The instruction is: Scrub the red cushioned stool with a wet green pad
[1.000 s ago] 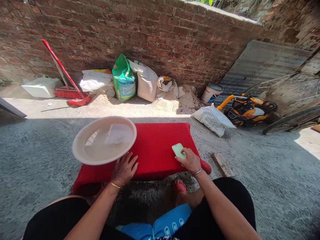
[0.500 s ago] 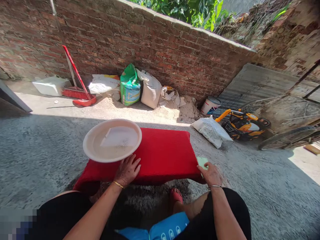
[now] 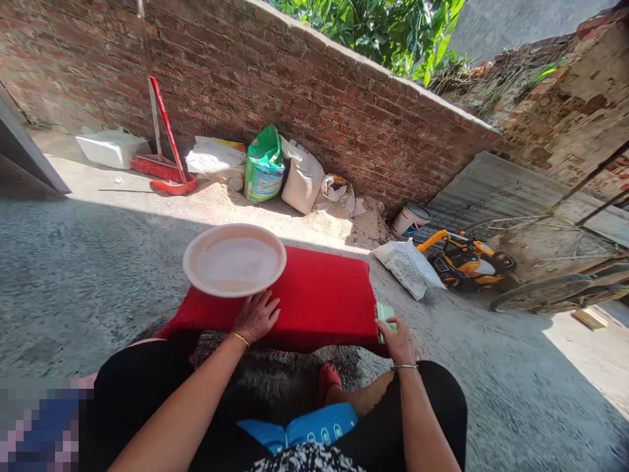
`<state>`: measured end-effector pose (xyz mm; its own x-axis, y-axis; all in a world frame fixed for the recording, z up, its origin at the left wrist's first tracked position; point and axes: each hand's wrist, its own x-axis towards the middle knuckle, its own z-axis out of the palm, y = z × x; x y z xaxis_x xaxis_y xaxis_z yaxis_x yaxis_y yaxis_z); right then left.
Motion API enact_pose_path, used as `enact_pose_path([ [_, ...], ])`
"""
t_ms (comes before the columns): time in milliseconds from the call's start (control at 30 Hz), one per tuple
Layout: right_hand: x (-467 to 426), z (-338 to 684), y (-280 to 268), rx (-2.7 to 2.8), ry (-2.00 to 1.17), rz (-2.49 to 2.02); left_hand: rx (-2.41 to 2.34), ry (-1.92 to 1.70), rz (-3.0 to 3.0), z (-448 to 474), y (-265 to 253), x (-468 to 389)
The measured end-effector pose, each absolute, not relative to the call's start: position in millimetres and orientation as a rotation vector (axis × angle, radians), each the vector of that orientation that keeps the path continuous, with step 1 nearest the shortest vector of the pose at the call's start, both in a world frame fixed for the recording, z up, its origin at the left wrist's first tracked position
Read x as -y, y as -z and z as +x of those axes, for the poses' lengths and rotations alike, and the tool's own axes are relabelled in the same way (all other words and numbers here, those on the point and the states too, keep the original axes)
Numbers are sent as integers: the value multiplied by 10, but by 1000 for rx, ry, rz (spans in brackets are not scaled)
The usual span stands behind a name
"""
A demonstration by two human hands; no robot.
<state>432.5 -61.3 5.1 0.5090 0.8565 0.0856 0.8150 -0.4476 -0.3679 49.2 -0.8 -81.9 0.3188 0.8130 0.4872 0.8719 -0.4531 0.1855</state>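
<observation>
A red cloth (image 3: 324, 282) covers a low bench or table in front of my knees. On its left part stands a wide, pale plastic basin (image 3: 199, 278); what looks like water inside shines with a reflection. My left hand (image 3: 256, 318) rests on the cloth just below the basin's near rim, fingers spread and holding nothing. At the cloth's right end, my right hand (image 3: 399, 341) grips a small, flat, pale green object (image 3: 385, 312) between thumb and fingers. Its kind cannot be made out, and the hand partly covers it.
Along the brick wall (image 3: 206, 65) stand a red dustpan (image 3: 174, 186) with a broom, a green sack (image 3: 265, 167), pale sacks and a paint bucket (image 3: 411, 219). A white sack (image 3: 410, 267), a yellow toy digger (image 3: 466, 259) and a wheeled cart (image 3: 555, 288) are at right.
The camera view has shifted and tilted slightly. My left hand stays flat by the basin, and my right hand still holds the pale green object at the cloth's right end.
</observation>
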Motion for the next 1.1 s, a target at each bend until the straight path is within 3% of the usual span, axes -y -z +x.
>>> enact_pose_path([
  [500, 190, 4123, 26, 1391, -297, -2420, 1604, 708, -2455, 496, 797, 20],
  [767, -84, 3782, 187, 1729, -249, -2469, 1596, 632, -2450, 507, 773, 18],
  [967, 50, 4489, -46, 1394, -192, -2853, 1635, 606, -2477, 517, 766, 28],
  [1100, 234, 4195, -96, 1457, -158, -2704, 1657, 596, -2492, 507, 762, 25],
])
